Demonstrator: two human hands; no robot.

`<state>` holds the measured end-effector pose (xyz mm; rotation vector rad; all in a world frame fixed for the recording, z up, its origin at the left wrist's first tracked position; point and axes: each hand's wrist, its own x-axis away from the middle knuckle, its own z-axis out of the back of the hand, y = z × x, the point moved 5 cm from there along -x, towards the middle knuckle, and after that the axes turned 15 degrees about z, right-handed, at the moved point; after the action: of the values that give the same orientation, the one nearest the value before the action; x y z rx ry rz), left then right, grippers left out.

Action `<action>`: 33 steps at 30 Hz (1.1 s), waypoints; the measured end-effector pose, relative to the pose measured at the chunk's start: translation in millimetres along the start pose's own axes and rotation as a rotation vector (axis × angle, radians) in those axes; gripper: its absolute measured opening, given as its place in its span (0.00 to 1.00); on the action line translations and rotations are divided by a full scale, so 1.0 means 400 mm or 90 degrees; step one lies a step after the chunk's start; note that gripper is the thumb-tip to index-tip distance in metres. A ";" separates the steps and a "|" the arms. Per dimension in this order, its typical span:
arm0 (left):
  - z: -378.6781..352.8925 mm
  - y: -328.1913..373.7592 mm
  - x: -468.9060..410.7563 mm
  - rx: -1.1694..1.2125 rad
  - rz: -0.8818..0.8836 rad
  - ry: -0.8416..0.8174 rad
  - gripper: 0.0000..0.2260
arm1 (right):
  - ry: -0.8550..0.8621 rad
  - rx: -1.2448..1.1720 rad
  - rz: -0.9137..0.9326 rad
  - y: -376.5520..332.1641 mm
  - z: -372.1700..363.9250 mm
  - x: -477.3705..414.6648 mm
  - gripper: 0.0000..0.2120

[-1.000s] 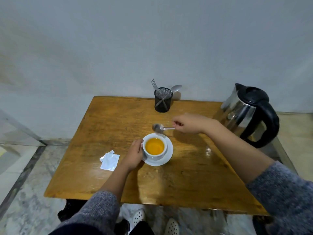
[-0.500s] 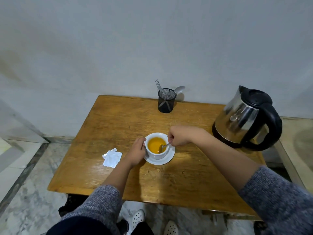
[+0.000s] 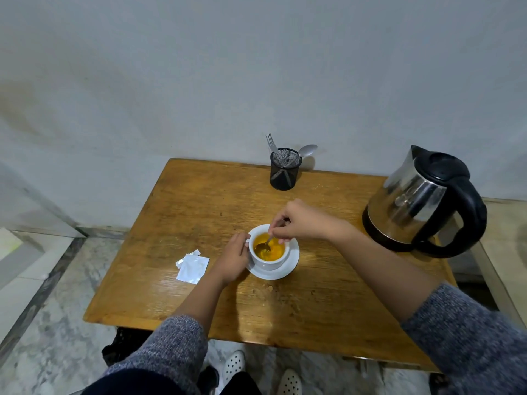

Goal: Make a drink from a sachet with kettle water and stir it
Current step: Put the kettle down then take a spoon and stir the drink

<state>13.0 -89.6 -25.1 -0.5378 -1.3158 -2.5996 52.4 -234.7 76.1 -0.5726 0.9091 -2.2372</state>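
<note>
I judge stirring under way: right hand (image 3: 302, 220) pinches spoon (image 3: 264, 246) in cup (image 3: 268, 259), left hand (image 3: 232, 256) grips cup; next, circle gently

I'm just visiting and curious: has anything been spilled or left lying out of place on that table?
No spill shows. Only the torn sachet lies loose beside the left hand.

Dim, even light — soft glare on the table (image 3: 176, 286) — edges bowed.
</note>
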 end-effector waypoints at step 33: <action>0.001 -0.002 -0.003 -0.011 -0.007 -0.009 0.10 | 0.043 0.154 0.021 -0.005 -0.019 -0.016 0.12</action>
<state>13.8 -88.8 -25.9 -0.5555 -1.3049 -2.6233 51.5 -225.5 71.7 -0.3702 0.6625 -2.3045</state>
